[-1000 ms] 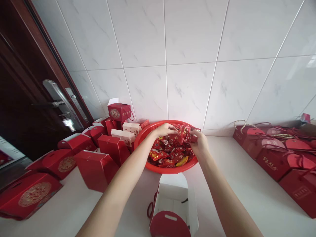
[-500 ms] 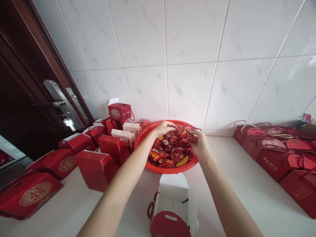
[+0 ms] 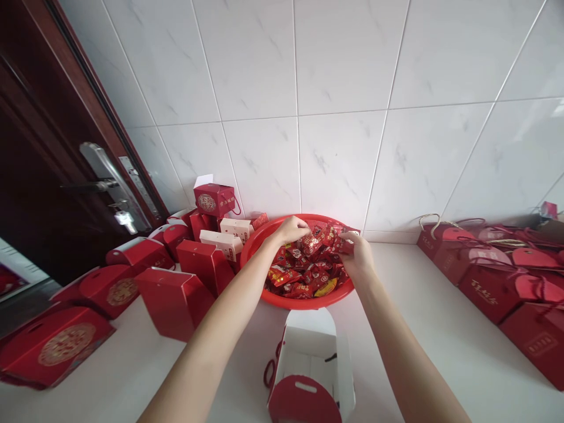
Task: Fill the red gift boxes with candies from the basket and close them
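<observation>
A red plastic basket (image 3: 304, 304) stands by the wall, heaped with red-wrapped candies (image 3: 304, 273) and a yellow one or two. My left hand (image 3: 289, 230) reaches over its left rim, fingers curled together at a shiny red-wrapped candy (image 3: 312, 243). Across from it, my right hand (image 3: 358, 254) pinches red candy wrappers at the basket's right side; its fingertips are partly hidden among them. In front of the basket sits an open gift box (image 3: 304, 402), white inside with a red rounded flap and a red cord handle. Its visible inside holds no candy.
Several red gift boxes (image 3: 145, 252) and cream boxes (image 3: 220, 242) stand at the left, near a dark door (image 3: 39, 147) with a metal handle. More red boxes with cord handles (image 3: 489, 291) line the right. A white tiled wall (image 3: 339, 158) rises behind.
My left hand has drawn back slightly to the left, its fingers closing more. The right hand has barely moved, and the box in front stays in place.
</observation>
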{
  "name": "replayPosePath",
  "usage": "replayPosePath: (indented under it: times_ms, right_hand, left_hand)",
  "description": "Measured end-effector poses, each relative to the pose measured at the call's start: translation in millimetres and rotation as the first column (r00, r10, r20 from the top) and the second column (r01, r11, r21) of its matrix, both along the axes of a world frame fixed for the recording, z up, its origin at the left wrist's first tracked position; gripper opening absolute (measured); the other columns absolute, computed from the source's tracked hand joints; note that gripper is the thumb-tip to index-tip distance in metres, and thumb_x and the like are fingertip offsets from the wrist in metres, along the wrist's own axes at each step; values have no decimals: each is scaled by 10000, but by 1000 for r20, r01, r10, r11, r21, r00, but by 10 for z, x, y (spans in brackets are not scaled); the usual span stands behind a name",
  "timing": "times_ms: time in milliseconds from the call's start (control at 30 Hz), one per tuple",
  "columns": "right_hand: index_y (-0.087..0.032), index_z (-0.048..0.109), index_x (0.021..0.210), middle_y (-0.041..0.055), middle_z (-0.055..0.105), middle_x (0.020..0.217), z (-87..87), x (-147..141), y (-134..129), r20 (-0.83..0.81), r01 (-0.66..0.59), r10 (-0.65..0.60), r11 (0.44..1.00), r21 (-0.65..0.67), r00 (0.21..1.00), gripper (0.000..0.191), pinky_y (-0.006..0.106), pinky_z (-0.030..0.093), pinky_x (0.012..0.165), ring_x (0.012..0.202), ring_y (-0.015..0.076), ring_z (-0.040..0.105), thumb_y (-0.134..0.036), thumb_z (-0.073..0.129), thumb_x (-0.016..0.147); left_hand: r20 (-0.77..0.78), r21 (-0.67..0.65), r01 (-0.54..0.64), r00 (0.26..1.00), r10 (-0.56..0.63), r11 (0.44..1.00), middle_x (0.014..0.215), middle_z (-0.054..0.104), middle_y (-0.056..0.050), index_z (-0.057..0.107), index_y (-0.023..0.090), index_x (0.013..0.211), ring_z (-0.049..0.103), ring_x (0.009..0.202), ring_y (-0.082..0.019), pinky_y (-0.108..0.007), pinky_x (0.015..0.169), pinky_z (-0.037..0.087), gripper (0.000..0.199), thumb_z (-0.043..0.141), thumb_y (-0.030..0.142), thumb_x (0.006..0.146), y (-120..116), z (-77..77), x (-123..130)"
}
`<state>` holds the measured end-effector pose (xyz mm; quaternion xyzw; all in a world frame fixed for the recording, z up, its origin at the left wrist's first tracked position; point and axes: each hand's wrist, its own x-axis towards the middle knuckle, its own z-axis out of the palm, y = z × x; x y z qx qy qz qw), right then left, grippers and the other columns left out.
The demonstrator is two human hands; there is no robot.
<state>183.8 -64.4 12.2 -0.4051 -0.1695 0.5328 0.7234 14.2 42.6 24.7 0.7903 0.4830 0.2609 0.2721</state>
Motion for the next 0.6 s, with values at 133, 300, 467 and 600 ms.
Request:
replayPosePath:
  times_ms: [133,300,467,600]
  right_hand:
    - [-221,554,628,-48,596,588,-5,-2,2,1,0,0,1000,-2,1000,199,218,427,421,540,120,525,-147,667,482]
    - [-221,563,630,-49,593,575,-17,-6,8,8,3,-3,1000,-4,1000,193,223,429,424,527,119,521,-168,675,482]
    - [-216,568,631,-47,603,581,-56,-2,31,14,3,-4,1000,14,1000,184,219,436,432,536,120,533,-168,677,491]
    - [-212,562,649,-55,601,585,-79,-2,44,-10,25,-25,1000,16,1000,226,208,438,450,545,109,537,-161,703,481]
  left_hand:
    - [-79,-19,75,994,-76,997,635,701,9,760,181,625,609,656,-156,-254,622,441,170,597,213,660,-22,15,-2]
    - [-258,-446,201,904,-341,872,733,759,-1,799,222,712,680,705,-180,-244,632,470,135,760,278,596,-137,65,47]
    - [-482,-446,117,804,-348,887,772,762,5,784,241,731,689,744,-213,-246,622,484,333,892,292,421,-194,43,107]
    - [-471,-386,77,840,-268,919,647,728,-16,749,220,627,672,639,-232,-279,599,510,234,822,130,425,-132,-52,108]
